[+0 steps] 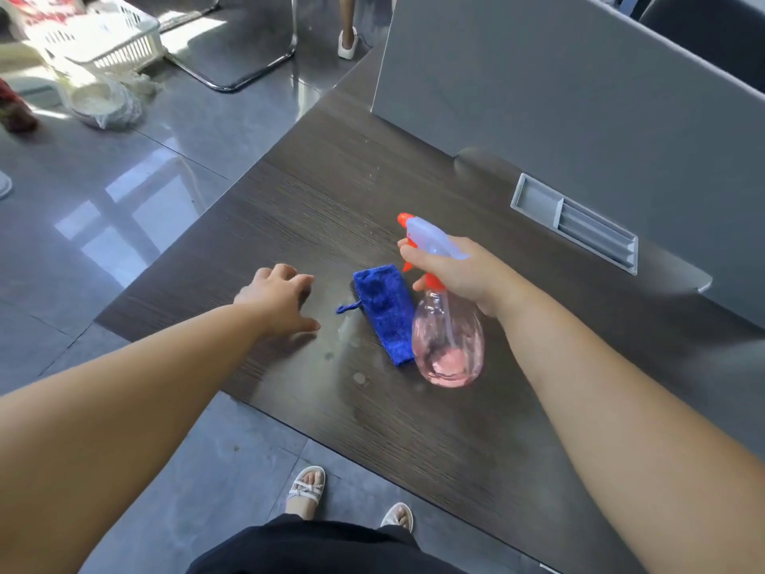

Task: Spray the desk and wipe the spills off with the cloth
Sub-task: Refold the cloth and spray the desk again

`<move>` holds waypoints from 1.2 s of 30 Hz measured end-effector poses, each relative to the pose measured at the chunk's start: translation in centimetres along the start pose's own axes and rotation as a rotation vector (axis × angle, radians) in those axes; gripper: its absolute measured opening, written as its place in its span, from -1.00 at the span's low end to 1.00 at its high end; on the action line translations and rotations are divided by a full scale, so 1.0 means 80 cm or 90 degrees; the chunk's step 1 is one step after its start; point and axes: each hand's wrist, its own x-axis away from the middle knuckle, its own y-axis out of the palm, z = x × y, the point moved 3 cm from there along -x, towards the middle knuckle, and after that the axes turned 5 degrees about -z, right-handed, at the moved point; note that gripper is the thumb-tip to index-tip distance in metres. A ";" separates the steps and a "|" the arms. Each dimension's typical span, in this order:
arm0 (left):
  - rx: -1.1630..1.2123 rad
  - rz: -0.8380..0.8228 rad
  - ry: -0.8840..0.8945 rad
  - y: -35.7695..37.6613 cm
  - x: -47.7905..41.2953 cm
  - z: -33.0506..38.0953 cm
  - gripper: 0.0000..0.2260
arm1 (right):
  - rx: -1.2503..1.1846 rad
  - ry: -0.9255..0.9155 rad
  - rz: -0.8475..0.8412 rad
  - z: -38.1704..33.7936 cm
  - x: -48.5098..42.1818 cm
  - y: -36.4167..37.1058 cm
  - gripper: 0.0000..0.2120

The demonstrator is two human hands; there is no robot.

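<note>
1. Left hand: located at 9 o'clock from the cloth, on the desk near its left edge. The fingers are relaxed and loosely spread, and the hand holds nothing. The fingertips appear to touch the surface.

2. Spills: pale wet patches lie on the desk between the left hand and the cloth. Smaller spots continue toward 6 o'clock.

3. Cloth: blue, folded into a narrow strip, lying flat on the desk. Its long axis runs from 11 o'clock to 5 o'clock. A small hanging loop projects from the left edge toward 9 o'clock.

4. Spray bottle: clear pink body, orange nozzle and trigger. The long axis runs from 11 o'clock (head) to 5 o'clock (base), and the nozzle points toward 10 o'clock. The body overlaps the right edge of the cloth. Whether the base touches the desk cannot be determined.

5. Right hand: wrapped round the bottle neck, with one finger at the trigger.

6. Surface: dark wood-grain top. A grey partition stands along the edge at 1 o'clock, with a grey recessed cable tray set in the desk beside it.

7. Room: glossy grey floor tiles. At 11 o'clock there is a white plastic basket and a chrome chair base.
</note>
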 end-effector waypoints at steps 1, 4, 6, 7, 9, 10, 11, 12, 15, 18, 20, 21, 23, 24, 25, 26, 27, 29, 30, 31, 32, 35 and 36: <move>-0.004 0.000 -0.029 -0.004 0.001 -0.008 -0.26 | -0.002 -0.007 0.015 -0.008 -0.007 -0.002 -0.75; 0.016 -0.018 -0.103 -0.008 0.006 -0.030 -0.14 | -0.023 -0.013 0.039 -0.026 -0.040 0.009 -0.59; 0.041 -0.034 -0.118 -0.007 0.007 -0.037 -0.06 | -0.056 -0.037 0.052 -0.033 -0.062 0.024 -0.48; 0.044 -0.043 -0.121 -0.005 0.007 -0.039 -0.03 | -0.078 -0.052 0.060 -0.038 -0.074 0.032 -0.43; 0.015 -0.065 -0.123 -0.001 0.006 -0.039 0.04 | -0.121 -0.085 0.077 -0.046 -0.095 0.045 -0.44; -0.008 -0.073 -0.123 0.003 0.005 -0.038 0.06 | -0.138 -0.100 0.086 -0.049 -0.105 0.050 -0.49; -0.026 -0.081 -0.126 0.006 0.004 -0.039 0.08 | -0.151 -0.107 0.095 -0.054 -0.113 0.056 -0.55; -0.037 -0.084 -0.126 0.008 0.003 -0.039 0.09 | -0.161 -0.114 0.105 -0.056 -0.122 0.061 -0.62; -0.042 -0.082 -0.127 0.011 0.000 -0.040 0.10 | -0.180 -0.149 0.146 -0.059 -0.138 0.074 -0.81; -0.030 -0.090 -0.132 0.010 -0.002 -0.040 0.09 | -0.125 -0.191 0.142 -0.059 -0.157 0.086 -0.49; -0.027 -0.091 -0.132 0.010 -0.003 -0.040 0.10 | -0.035 -0.203 0.148 -0.051 -0.163 0.099 -0.14; -0.026 -0.090 -0.131 0.010 -0.002 -0.040 0.09 | -0.002 -0.189 0.174 -0.040 -0.164 0.103 0.00; -0.021 -0.091 -0.131 0.010 -0.003 -0.040 0.09 | 0.049 -0.156 0.208 -0.017 -0.161 0.111 0.07; -0.020 -0.093 -0.132 0.010 -0.003 -0.040 0.10 | 0.055 -0.124 0.211 -0.006 -0.159 0.116 0.04; -0.019 -0.095 -0.132 0.010 -0.003 -0.040 0.10 | 0.052 -0.105 0.214 0.001 -0.157 0.119 0.02; -0.021 -0.094 -0.130 0.009 -0.003 -0.038 0.10 | 0.042 -0.096 0.228 0.006 -0.159 0.119 0.00; -0.024 -0.096 -0.131 0.009 -0.004 -0.038 0.10 | 0.031 -0.106 0.243 0.005 -0.163 0.120 -0.03; -0.027 -0.097 -0.135 0.009 -0.004 -0.039 0.10 | 0.003 -0.122 0.256 -0.006 -0.178 0.120 -0.10; -0.028 -0.097 -0.135 0.009 -0.005 -0.039 0.10 | -0.008 -0.127 0.255 -0.013 -0.185 0.119 -0.14; -0.028 -0.096 -0.136 0.010 -0.005 -0.040 0.10 | -0.016 -0.131 0.254 -0.019 -0.194 0.118 -0.17; -0.027 -0.093 -0.136 0.010 -0.005 -0.040 0.11 | -0.020 -0.134 0.254 -0.024 -0.202 0.116 -0.20; -0.028 -0.088 -0.136 0.010 -0.005 -0.040 0.11 | -0.025 -0.127 0.257 -0.032 -0.223 0.111 -0.22; -0.027 -0.087 -0.137 0.010 -0.004 -0.040 0.11 | -0.023 -0.121 0.249 -0.032 -0.226 0.110 -0.21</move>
